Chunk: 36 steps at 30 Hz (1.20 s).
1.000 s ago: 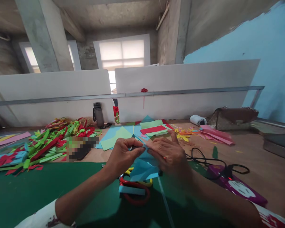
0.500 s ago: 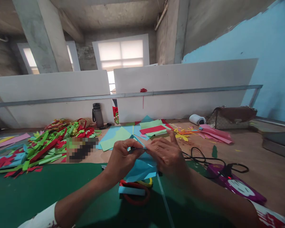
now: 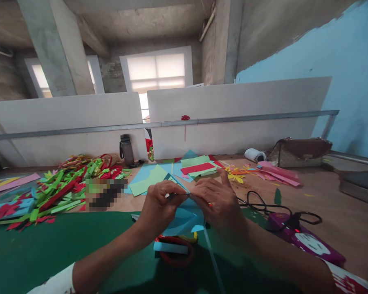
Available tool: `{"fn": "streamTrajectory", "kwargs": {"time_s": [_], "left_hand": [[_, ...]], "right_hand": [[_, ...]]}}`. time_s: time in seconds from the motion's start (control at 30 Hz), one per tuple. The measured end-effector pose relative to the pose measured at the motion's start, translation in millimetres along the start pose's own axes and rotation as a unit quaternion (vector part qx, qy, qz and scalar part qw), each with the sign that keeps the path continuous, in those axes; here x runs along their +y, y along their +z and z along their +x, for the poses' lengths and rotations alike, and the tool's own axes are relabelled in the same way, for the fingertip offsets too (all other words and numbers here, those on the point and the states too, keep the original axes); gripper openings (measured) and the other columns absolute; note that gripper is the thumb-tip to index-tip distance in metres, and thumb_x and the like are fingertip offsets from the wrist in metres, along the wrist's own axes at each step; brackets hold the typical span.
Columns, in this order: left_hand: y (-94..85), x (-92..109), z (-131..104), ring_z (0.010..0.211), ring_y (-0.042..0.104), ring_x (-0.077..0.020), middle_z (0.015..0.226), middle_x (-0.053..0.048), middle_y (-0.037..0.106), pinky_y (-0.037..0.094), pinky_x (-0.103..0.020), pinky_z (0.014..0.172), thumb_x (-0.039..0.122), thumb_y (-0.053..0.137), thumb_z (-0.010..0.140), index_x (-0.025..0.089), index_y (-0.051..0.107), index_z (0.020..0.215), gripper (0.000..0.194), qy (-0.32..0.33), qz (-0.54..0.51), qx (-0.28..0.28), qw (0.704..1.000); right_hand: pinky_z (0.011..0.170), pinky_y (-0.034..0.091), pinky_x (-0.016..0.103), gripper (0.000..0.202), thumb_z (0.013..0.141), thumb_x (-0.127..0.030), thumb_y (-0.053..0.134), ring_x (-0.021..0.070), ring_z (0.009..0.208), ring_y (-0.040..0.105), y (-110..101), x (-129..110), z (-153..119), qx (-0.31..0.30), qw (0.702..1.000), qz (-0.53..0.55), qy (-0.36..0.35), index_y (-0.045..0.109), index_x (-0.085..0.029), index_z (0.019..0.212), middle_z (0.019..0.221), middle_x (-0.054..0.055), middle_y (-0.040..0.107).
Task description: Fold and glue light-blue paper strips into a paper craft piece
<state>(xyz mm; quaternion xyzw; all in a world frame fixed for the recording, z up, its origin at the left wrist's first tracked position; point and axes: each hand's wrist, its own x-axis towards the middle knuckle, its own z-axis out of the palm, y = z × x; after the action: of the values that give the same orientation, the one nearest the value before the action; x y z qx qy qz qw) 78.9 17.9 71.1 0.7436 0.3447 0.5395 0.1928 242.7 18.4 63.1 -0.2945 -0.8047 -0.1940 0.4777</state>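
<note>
My left hand [image 3: 162, 202] and my right hand [image 3: 216, 200] meet fingertip to fingertip above the green mat. Both are closed in a pinch on a narrow folded piece of blue paper [image 3: 178, 182], whose edge sticks up between them; my fingers hide much of it. Beneath the hands is a wider blue paper sheet [image 3: 185, 222]; whether it joins the pinched piece I cannot tell. Under that lie red-handled scissors [image 3: 179, 261] with a light-blue paper strip [image 3: 171, 247] across the handles. A yellow handle [image 3: 195, 237] pokes out beside them.
Cut paper strips [image 3: 64, 190] are heaped at the left, near a dark bottle [image 3: 127, 150]. Coloured sheets [image 3: 150, 179] lie beyond my hands. On the right are a purple power strip [image 3: 308, 241], a black cable [image 3: 260, 206], pink paper [image 3: 279, 173] and a handbag [image 3: 303, 153].
My fingertips have come closer together on the blue paper, and less of it shows between them. The view has shifted slightly; the things on the table stay put.
</note>
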Motion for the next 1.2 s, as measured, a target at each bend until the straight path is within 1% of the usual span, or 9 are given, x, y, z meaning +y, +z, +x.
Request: {"fn": "streamTrajectory", "kwargs": {"time_s": [0.1, 0.27, 0.47, 0.53, 0.63, 0.77, 1.0, 1.07, 1.2], "left_hand": [[0.1, -1.0, -0.6, 0.060, 0.057, -0.0138, 0.062, -0.002, 0.063, 0.046, -0.024, 0.059, 0.011, 0.061, 0.071, 0.017, 0.066, 0.064, 0.011, 0.013, 0.013, -0.001, 1.000], [1.0, -4.5, -1.8, 0.059, 0.056, -0.0140, 0.061, -0.002, 0.063, 0.045, -0.026, 0.060, 0.015, 0.060, 0.074, 0.017, 0.065, 0.063, 0.013, 0.044, 0.037, -0.012, 0.998], [2.0, -5.4, -3.2, 0.060, 0.057, -0.0141, 0.061, -0.001, 0.064, 0.043, -0.026, 0.061, 0.013, 0.062, 0.072, 0.018, 0.062, 0.062, 0.012, 0.046, 0.075, 0.014, 0.996], [1.8, -5.3, -3.5, 0.060, 0.056, -0.0138, 0.062, 0.001, 0.063, 0.043, -0.026, 0.061, 0.010, 0.063, 0.071, 0.018, 0.063, 0.068, 0.009, 0.048, 0.106, 0.024, 0.993], [0.6, -4.3, -3.5, 0.066, 0.053, -0.0150, 0.067, 0.000, 0.061, 0.042, -0.028, 0.065, 0.013, 0.061, 0.075, 0.020, 0.066, 0.079, 0.010, 0.086, 0.155, 0.008, 0.984], [-1.6, 0.1, -2.7, 0.070, 0.048, -0.0157, 0.069, -0.003, 0.053, 0.040, -0.028, 0.064, 0.017, 0.054, 0.082, 0.018, 0.065, 0.066, 0.019, 0.117, 0.201, -0.020, 0.972], [-4.2, 4.4, -1.3, 0.073, 0.049, -0.0156, 0.074, -0.003, 0.052, 0.040, -0.027, 0.064, 0.010, 0.048, 0.081, 0.017, 0.056, 0.069, 0.016, 0.118, 0.145, -0.059, 0.981], [-4.7, 4.7, -0.8, 0.073, 0.049, -0.0159, 0.074, -0.003, 0.051, 0.040, -0.028, 0.064, 0.008, 0.048, 0.080, 0.017, 0.054, 0.069, 0.015, 0.115, 0.138, -0.074, 0.981], [-4.7, 5.7, 0.3, 0.073, 0.048, -0.0164, 0.074, -0.003, 0.052, 0.039, -0.029, 0.065, 0.007, 0.047, 0.079, 0.017, 0.052, 0.070, 0.014, 0.109, 0.140, -0.074, 0.981]], "right_hand": [[0.100, 0.019, 0.046, 0.015, 0.086, -0.013, 0.048, 0.0166, 0.081, 0.061, 0.6, -0.3, -1.4, -0.007, 1.000, -0.017, -0.023, 0.059, -0.018, 0.077, 0.074, 0.001, 0.068], [0.099, 0.019, 0.046, 0.018, 0.086, -0.014, 0.044, 0.0175, 0.081, 0.061, 1.0, -1.4, -2.2, -0.020, 0.999, -0.023, -0.036, 0.058, -0.018, 0.076, 0.073, 0.001, 0.067], [0.098, 0.020, 0.044, 0.022, 0.089, -0.015, 0.038, 0.0154, 0.077, 0.058, 0.0, 1.3, -1.4, -0.070, 0.997, 0.005, -0.015, 0.055, -0.019, 0.077, 0.074, 0.000, 0.064], [0.098, 0.021, 0.044, 0.021, 0.088, -0.015, 0.037, 0.0152, 0.076, 0.057, -0.8, 2.5, -0.7, -0.081, 0.997, 0.013, -0.010, 0.054, -0.019, 0.076, 0.075, 0.000, 0.062], [0.097, 0.021, 0.045, 0.020, 0.087, -0.014, 0.036, 0.0152, 0.076, 0.055, -1.4, 3.7, -0.3, -0.085, 0.996, 0.018, -0.006, 0.054, -0.019, 0.078, 0.077, 0.001, 0.060], [0.095, 0.022, 0.046, 0.019, 0.085, -0.012, 0.040, 0.0151, 0.076, 0.054, -0.5, 3.5, -0.3, -0.092, 0.995, 0.038, 0.000, 0.054, -0.019, 0.075, 0.075, 0.000, 0.059], [0.088, 0.032, 0.039, 0.014, 0.080, -0.012, 0.053, 0.0132, 0.072, 0.056, 2.2, 0.2, 2.8, -0.089, 0.975, 0.175, 0.108, 0.054, -0.020, 0.068, 0.071, -0.004, 0.060], [0.086, 0.035, 0.038, 0.013, 0.079, -0.014, 0.054, 0.0134, 0.071, 0.056, 1.8, -0.1, 3.5, -0.100, 0.966, 0.200, 0.133, 0.053, -0.020, 0.068, 0.070, -0.004, 0.060], [0.082, 0.037, 0.036, 0.011, 0.080, -0.014, 0.052, 0.0147, 0.073, 0.056, 0.1, 1.1, 4.6, -0.137, 0.950, 0.226, 0.167, 0.054, -0.021, 0.071, 0.073, -0.003, 0.061]]}}
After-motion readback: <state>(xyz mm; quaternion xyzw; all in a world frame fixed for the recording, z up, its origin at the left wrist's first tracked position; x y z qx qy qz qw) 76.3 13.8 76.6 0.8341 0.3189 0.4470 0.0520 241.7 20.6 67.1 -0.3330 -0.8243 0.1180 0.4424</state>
